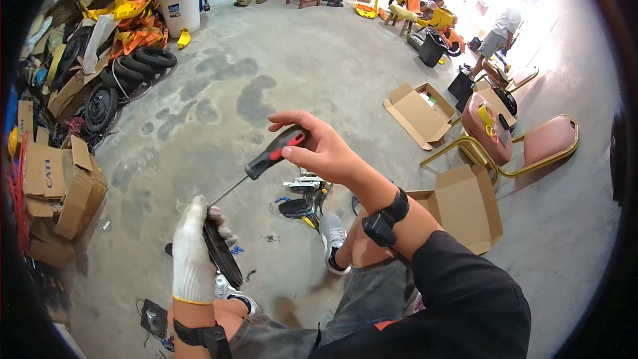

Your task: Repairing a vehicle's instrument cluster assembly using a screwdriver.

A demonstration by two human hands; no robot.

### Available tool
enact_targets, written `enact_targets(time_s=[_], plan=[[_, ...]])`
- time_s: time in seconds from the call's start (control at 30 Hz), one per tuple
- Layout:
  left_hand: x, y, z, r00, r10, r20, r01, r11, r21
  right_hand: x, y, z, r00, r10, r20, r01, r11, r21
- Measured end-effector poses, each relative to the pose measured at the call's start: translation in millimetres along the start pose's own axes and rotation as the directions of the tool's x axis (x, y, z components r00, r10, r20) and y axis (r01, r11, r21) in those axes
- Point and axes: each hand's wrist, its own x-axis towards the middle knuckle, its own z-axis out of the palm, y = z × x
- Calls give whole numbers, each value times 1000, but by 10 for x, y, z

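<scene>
My right hand (325,149), bare, is closed around the black and red handle of a screwdriver (266,157). Its thin metal shaft slants down and left to my left hand (191,242), which wears a white knit glove. That hand is wrapped round a long, narrow black part (222,256), tilted above the floor between my legs. The shaft's tip meets the upper end of the part by the gloved fingers, which hide the exact contact. Beyond my shoe, a black and silver assembly (302,199) with wires lies on the floor.
Open cardboard boxes lie right, one (458,209) beside my leg, another (422,116) farther off. Chairs stand there, one seat (484,129) holding yellow-handled scissors and tape. Tyres (136,66) and a torn carton (63,183) crowd the left. Other people are at the back.
</scene>
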Motion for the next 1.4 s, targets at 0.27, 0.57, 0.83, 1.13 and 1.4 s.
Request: enact_targets(time_s=[0.27,0.57,0.83,1.13,1.4], plan=[[-80,-8,-4,996,44,-76,-44,999,2,37,-4,79,944,326,-56,-328,944,-35],[-168,-13,-3,1000,17,-7,-17,1000,22,24,-80,-41,902,430,51,-432,899,66],[-294,17,30,999,19,-35,-20,999,-28,-87,-191,33,946,316,-68,-316,949,10],[-189,-20,50,997,14,77,-10,998,-56,-163,-203,-60,998,34,-50,-39,994,-99],[-112,-65,41,994,-16,106,24,997,-78,-156,-149,-70,999,5,-36,-5,1000,-5]])
